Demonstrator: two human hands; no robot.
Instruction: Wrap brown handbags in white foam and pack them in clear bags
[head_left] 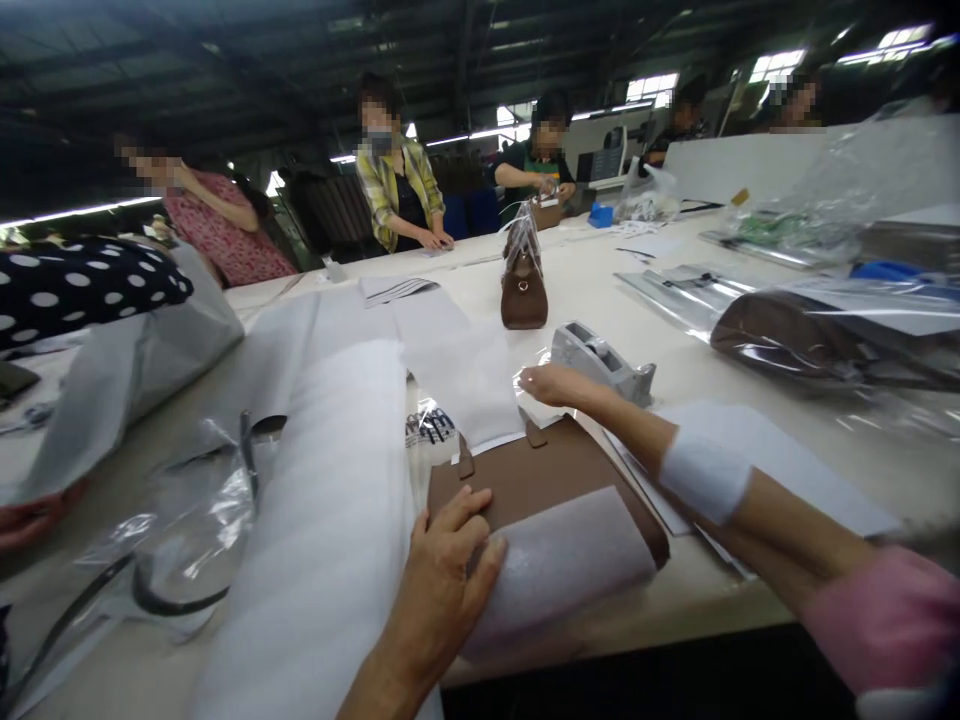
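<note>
A brown leather handbag [517,470] lies flat at the table's front edge. White translucent wrapping [570,555] covers its near part, and thin white paper [472,375] lies by its handle tabs at the far side. My left hand [446,560] rests on the bag and the wrapping's left edge, fingers spread. Beyond the bag, my right hand [551,385] is closed, its fingertips beside shiny clear plastic; what they pinch is too small to tell. A grey tape dispenser [600,360] stands just right of that hand.
White foam sheeting [315,520] runs along the left. A small brown handbag [523,300] stands farther back. Plastic-wrapped brown goods [795,335] and white sheets [750,460] lie right. Another person's hand [41,515] shows at far left; several people stand across the table.
</note>
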